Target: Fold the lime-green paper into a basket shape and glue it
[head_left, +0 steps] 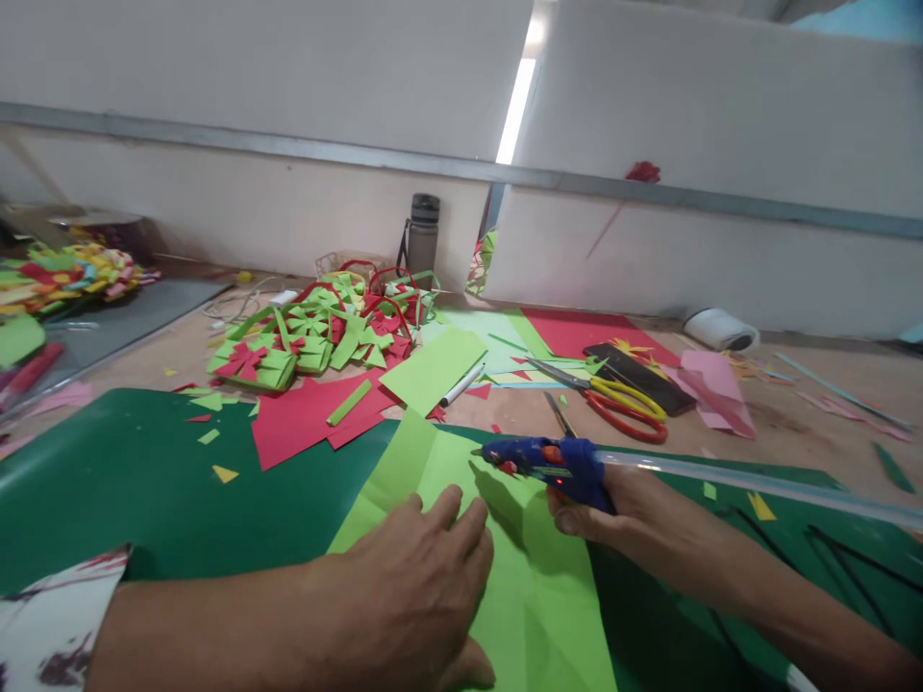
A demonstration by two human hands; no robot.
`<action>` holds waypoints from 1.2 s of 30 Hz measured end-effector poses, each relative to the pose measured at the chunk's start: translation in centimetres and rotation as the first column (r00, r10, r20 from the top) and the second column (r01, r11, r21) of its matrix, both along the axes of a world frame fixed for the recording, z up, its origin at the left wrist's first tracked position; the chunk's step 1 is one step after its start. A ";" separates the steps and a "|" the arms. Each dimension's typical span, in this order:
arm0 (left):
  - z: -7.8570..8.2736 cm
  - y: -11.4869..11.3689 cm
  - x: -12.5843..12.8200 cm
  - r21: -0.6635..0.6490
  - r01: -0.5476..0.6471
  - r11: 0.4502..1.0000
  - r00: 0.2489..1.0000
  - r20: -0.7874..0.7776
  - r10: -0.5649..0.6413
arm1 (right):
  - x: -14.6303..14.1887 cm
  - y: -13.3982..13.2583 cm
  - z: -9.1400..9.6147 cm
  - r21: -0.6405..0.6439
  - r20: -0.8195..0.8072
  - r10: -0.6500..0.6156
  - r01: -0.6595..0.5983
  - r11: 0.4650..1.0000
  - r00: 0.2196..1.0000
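A light green paper sheet [534, 605] with fold creases lies in front of me, its far left part folded into a flap. My left hand [425, 586] rests on the sheet with its fingers stretched out, palm down. My right hand [598, 509] is wrapped round the handle of a blue hot glue gun [540, 459], which has a small red light lit. The nozzle points left, a little above the paper near its far edge. From the back of the gun a long clear glue stick [721, 479] runs off to the right.
Beneath the paper lies a green mat [237, 500]. Beyond are red paper [310, 413], a marker [462, 383], red-and-yellow-handled scissors [627, 408] and a dark phone-like object [638, 378]. Several green paper bags [274, 360] with red bows and a bottle [421, 240] stand farther back.
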State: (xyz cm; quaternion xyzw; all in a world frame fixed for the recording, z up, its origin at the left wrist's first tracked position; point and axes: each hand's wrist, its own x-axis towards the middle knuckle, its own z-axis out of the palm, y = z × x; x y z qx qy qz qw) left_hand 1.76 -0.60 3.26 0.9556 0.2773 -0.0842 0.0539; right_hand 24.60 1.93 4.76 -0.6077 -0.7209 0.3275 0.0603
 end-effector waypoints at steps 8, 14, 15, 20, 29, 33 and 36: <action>0.4 -0.1 -0.1 -0.017 -0.001 1.000 1.000 -0.009 0.001 | 0.1 0.1 -0.4 0.010 0.011 0.015 -0.015 1.000 1.000; 0.9 -0.3 -0.2 -0.022 -0.032 0.999 0.999 0.003 0.032 | -0.1 0.2 -0.5 0.043 -0.021 0.030 -0.029 0.999 0.999; 0.8 -0.3 -0.2 -0.026 -0.035 0.999 0.999 0.002 0.035 | -0.1 0.2 -0.6 0.048 -0.034 0.030 -0.029 0.998 0.999; 0.6 -0.2 -0.2 -0.039 -0.013 0.999 1.000 -0.006 0.013 | 0.1 0.1 -0.8 0.069 -0.078 0.014 -0.009 0.998 0.997; 0.6 0.0 -0.3 -0.054 0.007 0.999 1.000 -0.011 -0.008 | 0.2 0.2 -1.0 0.078 -0.055 -0.026 0.031 0.996 0.998; 0.7 -0.1 -0.3 -0.067 0.009 0.998 1.000 -0.010 -0.010 | 0.2 0.6 -0.9 0.085 -0.077 0.008 -0.002 0.996 0.997; 0.7 -0.3 -0.2 -0.061 -0.006 0.998 1.000 -0.003 0.005 | 0.3 0.5 -1.0 0.053 -0.046 0.001 0.001 0.999 0.999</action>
